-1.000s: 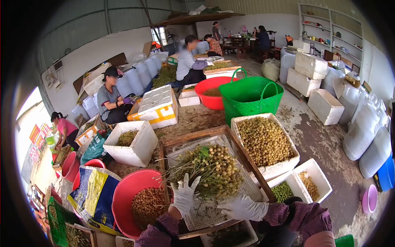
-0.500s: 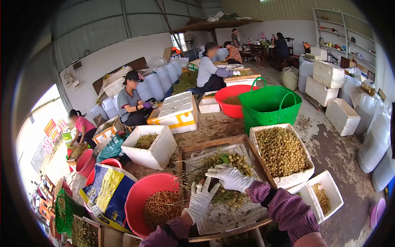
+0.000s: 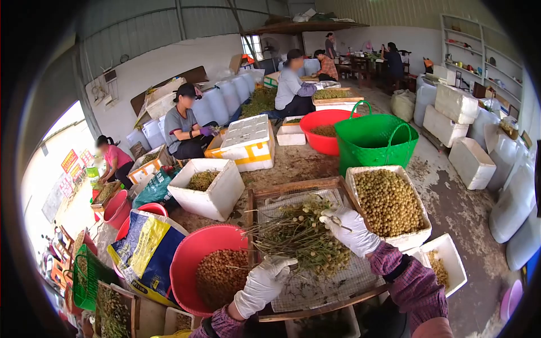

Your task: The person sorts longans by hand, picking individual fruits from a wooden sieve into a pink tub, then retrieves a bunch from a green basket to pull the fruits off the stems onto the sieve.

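Both gloved hands gripped 1 bunch of fruiting twigs [image 3: 304, 239] (over the mesh sieve tray [image 3: 265, 197]): left hand [image 3: 264, 284] near the stems, right hand [image 3: 352, 230] closed on top.

The left hand [image 3: 261, 284] and right hand [image 3: 352, 228] are wearing white gloves. The sleeves [image 3: 414, 287] are showing a purple check. The basin [image 3: 189, 253] is showing red, the basket [image 3: 375, 141] green, the foam box [image 3: 217, 197] white.

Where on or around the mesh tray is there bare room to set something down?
Bare mesh shows along the near frame between left hand and right sleeve, and at the far left corner. Floor beyond the fruit box is open. The stem pile fills the middle; red basin and fruit box press alongside.
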Action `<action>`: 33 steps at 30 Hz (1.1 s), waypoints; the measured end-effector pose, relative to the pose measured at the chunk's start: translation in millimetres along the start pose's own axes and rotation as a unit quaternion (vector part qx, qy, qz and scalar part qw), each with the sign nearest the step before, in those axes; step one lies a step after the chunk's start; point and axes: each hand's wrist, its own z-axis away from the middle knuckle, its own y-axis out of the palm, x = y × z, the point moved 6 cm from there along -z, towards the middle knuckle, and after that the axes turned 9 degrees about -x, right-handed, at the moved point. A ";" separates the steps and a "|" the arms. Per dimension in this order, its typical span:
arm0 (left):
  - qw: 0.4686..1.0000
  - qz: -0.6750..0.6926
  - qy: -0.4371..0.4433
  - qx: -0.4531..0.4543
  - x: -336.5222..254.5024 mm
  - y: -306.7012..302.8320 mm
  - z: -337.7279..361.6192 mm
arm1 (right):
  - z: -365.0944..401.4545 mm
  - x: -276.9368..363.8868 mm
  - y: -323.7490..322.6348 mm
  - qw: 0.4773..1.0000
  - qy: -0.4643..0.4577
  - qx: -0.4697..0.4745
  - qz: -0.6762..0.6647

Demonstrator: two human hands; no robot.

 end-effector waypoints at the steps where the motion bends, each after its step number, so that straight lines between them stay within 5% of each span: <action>1: 1.000 0.015 0.003 -0.017 -13.5 5.6 -6.4 | -1.0 4.6 -20.7 0.996 0.041 -0.035 -0.072; 2: 0.999 0.027 0.003 -0.034 -25.1 8.6 -11.6 | -3.1 11.4 -39.4 0.983 0.081 -0.068 -0.148; 7: 0.989 0.101 -0.035 -0.102 -16.5 14.4 -56.7 | -38.4 67.7 -87.3 0.987 -0.052 -0.068 -0.135; 10: 0.980 0.116 0.026 -0.157 -30.4 9.2 -68.0 | -39.8 65.6 -76.9 0.962 0.113 0.055 -0.242; 12: 0.957 0.284 -0.019 -0.052 -23.5 33.6 -71.6 | -23.2 55.9 -52.1 0.917 0.133 0.102 -0.363; 14: 0.935 0.351 -0.052 -0.007 -21.9 58.6 -63.4 | -6.9 50.6 -32.8 0.913 0.125 0.088 -0.377; 16: 0.911 0.385 -0.146 -0.020 8.5 92.4 -46.3 | 9.9 24.4 -6.8 0.850 0.186 0.045 -0.490; 18: 0.969 0.186 -0.155 -0.051 33.9 114.6 -23.6 | 22.0 0.4 8.3 0.824 0.221 -0.014 -0.521; 19: 0.987 0.085 -0.081 -0.106 33.5 117.3 -16.1 | 30.3 -13.5 15.1 0.827 0.253 -0.012 -0.502; 22: 0.994 0.040 -0.096 -0.044 48.3 132.2 10.5 | 51.3 -43.6 25.2 0.826 0.325 -0.001 -0.461; 25: 0.996 -0.005 -0.036 -0.077 40.6 127.3 15.9 | 66.8 -60.5 28.4 0.832 0.364 0.026 -0.417; 29: 0.996 0.007 -0.061 -0.062 25.7 100.3 16.9 | 68.8 -66.3 11.5 0.877 0.318 0.024 -0.358; 33: 0.984 0.063 -0.160 -0.041 15.2 47.9 8.8 | 51.1 -26.5 -6.8 0.816 0.275 0.098 -0.499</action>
